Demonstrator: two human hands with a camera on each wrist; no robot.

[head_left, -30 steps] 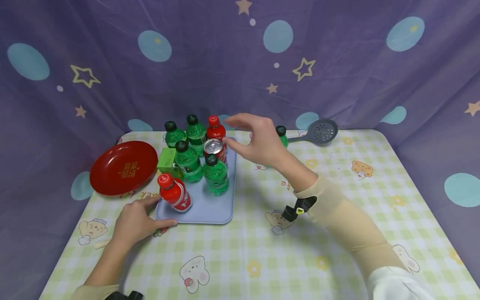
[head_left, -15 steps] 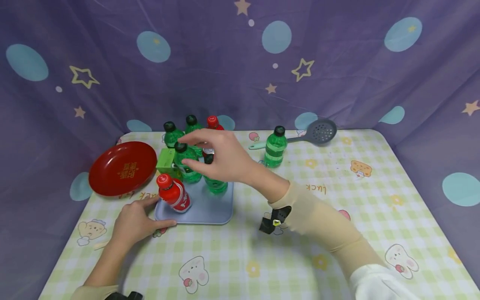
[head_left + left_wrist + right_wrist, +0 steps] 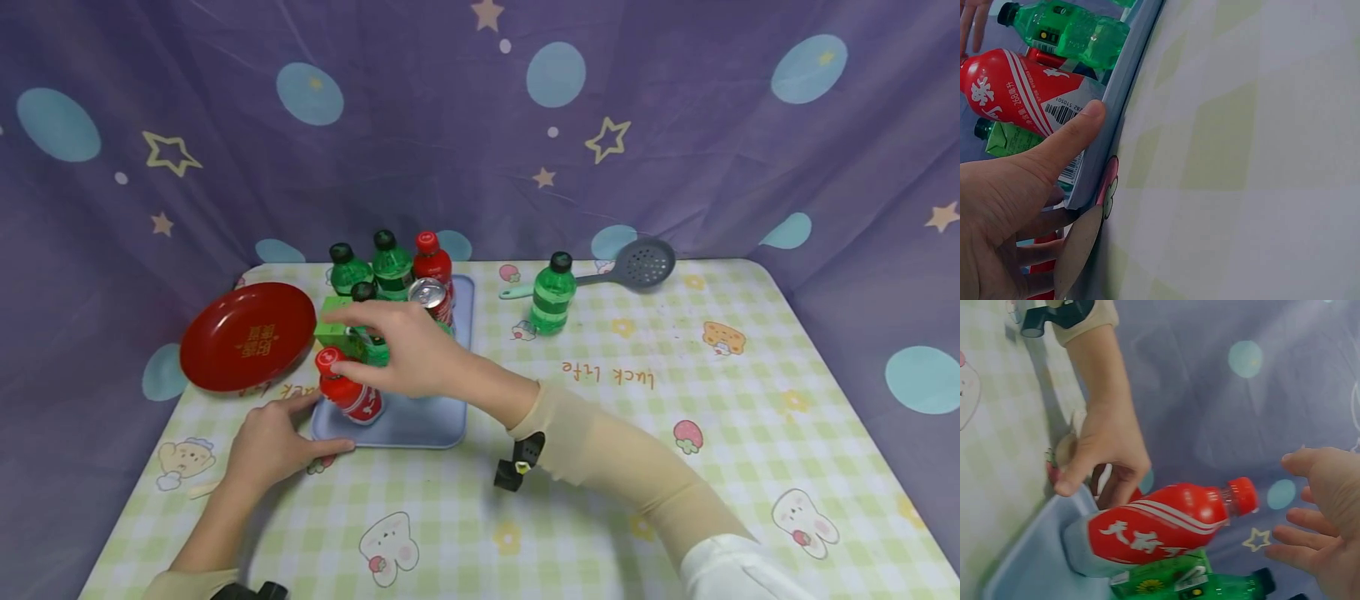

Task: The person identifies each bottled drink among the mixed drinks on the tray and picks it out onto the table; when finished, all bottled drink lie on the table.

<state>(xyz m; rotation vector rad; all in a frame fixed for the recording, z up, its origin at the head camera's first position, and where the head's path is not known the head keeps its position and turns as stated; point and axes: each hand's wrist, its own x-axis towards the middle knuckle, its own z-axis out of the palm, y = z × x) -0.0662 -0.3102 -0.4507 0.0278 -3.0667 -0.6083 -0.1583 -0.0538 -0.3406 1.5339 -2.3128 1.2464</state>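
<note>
My left hand (image 3: 272, 446) grips the near left corner of the light blue tray (image 3: 420, 429); in the left wrist view its thumb (image 3: 1075, 134) lies on the rim. My right hand (image 3: 408, 346) is above the tray, thumb and fingers apart, beside the cap of an upright red bottle (image 3: 352, 392). The right wrist view shows a gap between this hand (image 3: 1329, 519) and the red bottle (image 3: 1160, 525). Behind it stand a green carton (image 3: 333, 317), several green bottles (image 3: 392, 267), a can (image 3: 431, 296) and another red bottle (image 3: 432, 260). My right hand partly hides the green bottles nearest it.
A red plate (image 3: 247, 337) lies left of the tray. On the right a green bottle (image 3: 553, 296) stands in front of a grey slotted spoon (image 3: 645, 263). A patterned cloth covers the table (image 3: 570, 517), with a purple curtain (image 3: 450, 167) behind.
My right hand has moved left and nearer across the tray, from beside the far red bottle to the near one, staying empty. The left hand has not moved.
</note>
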